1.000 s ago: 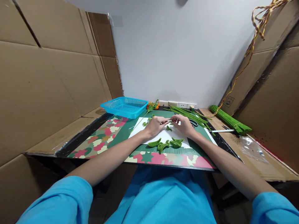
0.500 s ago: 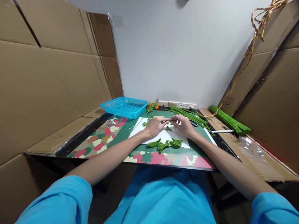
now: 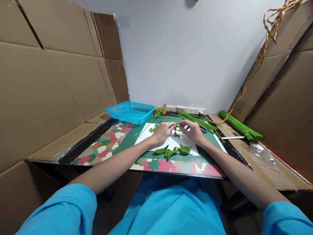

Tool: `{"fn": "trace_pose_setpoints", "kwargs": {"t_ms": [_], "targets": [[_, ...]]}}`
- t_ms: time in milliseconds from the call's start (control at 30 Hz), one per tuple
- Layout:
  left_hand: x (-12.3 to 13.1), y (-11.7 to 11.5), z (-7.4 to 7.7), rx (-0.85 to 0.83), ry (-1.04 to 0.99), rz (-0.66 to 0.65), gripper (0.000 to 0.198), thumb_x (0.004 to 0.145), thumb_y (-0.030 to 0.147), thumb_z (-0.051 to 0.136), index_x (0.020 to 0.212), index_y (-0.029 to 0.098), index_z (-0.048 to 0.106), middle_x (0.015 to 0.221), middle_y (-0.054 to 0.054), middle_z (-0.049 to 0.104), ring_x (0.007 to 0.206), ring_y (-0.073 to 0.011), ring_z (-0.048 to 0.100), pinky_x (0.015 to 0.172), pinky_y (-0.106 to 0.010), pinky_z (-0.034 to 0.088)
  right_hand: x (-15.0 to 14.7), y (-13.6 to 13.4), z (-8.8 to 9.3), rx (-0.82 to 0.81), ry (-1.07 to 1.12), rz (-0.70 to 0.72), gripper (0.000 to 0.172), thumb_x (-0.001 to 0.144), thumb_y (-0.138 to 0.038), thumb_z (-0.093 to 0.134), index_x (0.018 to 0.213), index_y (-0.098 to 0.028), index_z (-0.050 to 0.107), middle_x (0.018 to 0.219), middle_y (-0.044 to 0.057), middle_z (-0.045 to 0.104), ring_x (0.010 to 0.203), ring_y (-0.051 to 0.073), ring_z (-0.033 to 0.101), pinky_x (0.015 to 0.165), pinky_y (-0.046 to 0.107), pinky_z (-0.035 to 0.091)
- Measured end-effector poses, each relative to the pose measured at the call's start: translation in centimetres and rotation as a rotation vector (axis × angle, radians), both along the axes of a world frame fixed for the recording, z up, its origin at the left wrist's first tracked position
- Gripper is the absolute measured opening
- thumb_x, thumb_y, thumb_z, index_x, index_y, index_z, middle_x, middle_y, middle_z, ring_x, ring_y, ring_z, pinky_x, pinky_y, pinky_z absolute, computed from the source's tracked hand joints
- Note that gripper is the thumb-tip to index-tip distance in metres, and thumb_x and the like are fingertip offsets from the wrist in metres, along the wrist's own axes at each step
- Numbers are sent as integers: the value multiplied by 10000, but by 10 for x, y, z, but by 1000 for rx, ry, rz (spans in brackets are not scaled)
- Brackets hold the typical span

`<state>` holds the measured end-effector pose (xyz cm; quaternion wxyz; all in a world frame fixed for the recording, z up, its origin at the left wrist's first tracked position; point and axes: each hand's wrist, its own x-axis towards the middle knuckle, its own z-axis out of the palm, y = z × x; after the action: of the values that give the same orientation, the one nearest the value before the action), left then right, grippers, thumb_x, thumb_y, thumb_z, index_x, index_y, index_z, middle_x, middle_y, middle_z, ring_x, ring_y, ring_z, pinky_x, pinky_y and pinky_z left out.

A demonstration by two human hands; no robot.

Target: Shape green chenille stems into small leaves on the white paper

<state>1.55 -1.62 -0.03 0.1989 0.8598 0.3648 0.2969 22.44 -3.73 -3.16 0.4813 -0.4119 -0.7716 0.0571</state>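
Observation:
My left hand (image 3: 163,131) and my right hand (image 3: 191,130) meet above a white sheet (image 3: 161,138). Between their pinched fingertips is a short green pipe cleaner (image 3: 177,124), mostly covered by the fingers. Below the hands lies a small green shaped piece (image 3: 176,134). Nearer to me, several leaf shapes bent from green pipe cleaner (image 3: 171,152) rest along the sheet's front edge. A few more small green pieces (image 3: 152,130) sit by my left hand. Black-handled scissors (image 3: 202,129) lie just past my right hand, partly hidden.
A blue plastic basket (image 3: 132,112) stands at the back left, beside an orange flower with a green stem (image 3: 160,111). Loose green pipe cleaners (image 3: 195,118) lie at the back right. Farther right are a thick green bundle (image 3: 241,125) and a clear plastic bag (image 3: 264,156).
My fingertips have shifted slightly around the green pipe cleaner, and a bit more of it shows between them. The other things lie where they were.

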Motion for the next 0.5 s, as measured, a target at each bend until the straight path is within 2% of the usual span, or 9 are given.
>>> {"fn": "trace_pose_setpoints", "kwargs": {"t_ms": [133,267,500], "targets": [[0,-2,1,-60,-1,-11,453,1007,519,332,834,191,592,754,9,650,668,-115,535,662,-251,314,-1,-2,1,-28,25,18,315,934,-272,631,1247,-236,639,904,30,758,733,168,697,672,273,549],[0,-1,-1,-121,0,-27,463,1009,536,298,786,190,510,699,16,577,627,-109,475,642,-265,282,-2,-2,0,12,-20,52,232,929,-255,642,1154,-233,695,904,29,753,758,167,696,661,265,544],[0,-1,-2,-162,-17,-73,475,1003,555,294,775,190,495,703,10,549,643,-115,449,645,-278,272,-1,-2,-2,35,-20,38,194,931,-320,679,1095,-225,722,894,34,749,725,162,677,627,269,535]]}}
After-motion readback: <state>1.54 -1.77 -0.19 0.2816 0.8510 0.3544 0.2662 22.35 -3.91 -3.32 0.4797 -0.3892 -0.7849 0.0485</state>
